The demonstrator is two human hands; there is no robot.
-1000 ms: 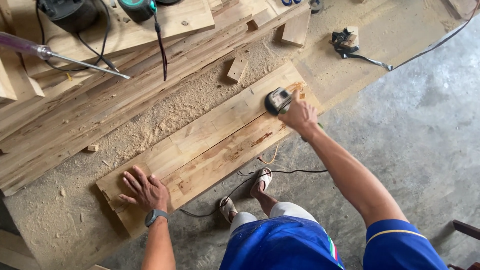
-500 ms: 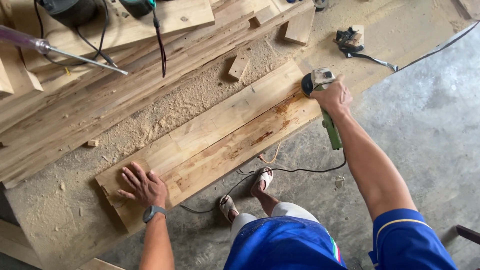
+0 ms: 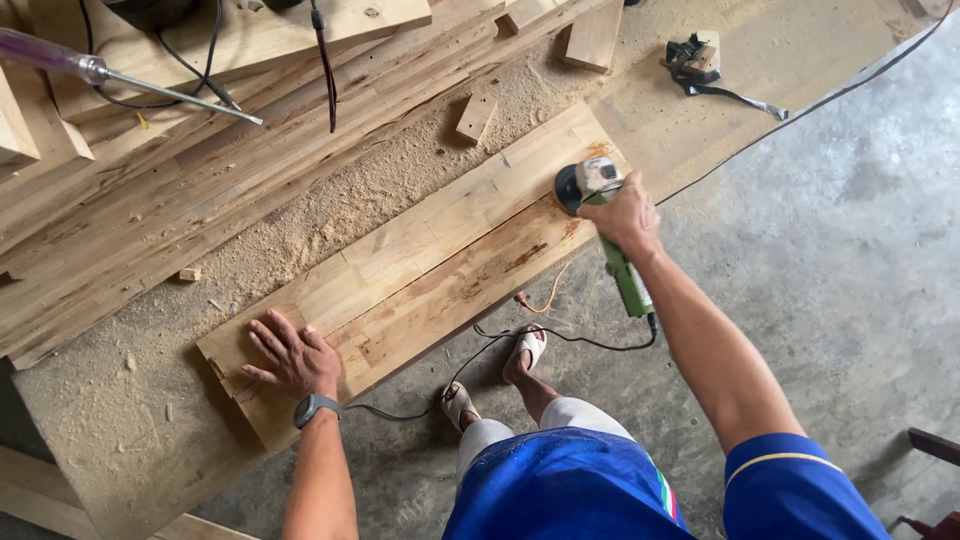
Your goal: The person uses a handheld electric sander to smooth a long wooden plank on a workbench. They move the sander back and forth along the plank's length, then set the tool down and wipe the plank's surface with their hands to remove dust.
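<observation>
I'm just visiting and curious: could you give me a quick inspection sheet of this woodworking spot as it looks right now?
Surface: low work platform coated in sawdust, beside a concrete floor.
Job's things: long glued wooden panel lying flat; green angle grinder with its disc at the panel's far end.
Clutter: small wood block, stacked planks, a screwdriver, a black strap.
Hands: left hand spread flat on the panel's near end; right hand wrapped around the grinder.
Cables: black grinder cord looping on the floor by the sandalled feet; another cord hanging over the planks.
Surroundings: nothing seen beyond bare concrete.
</observation>
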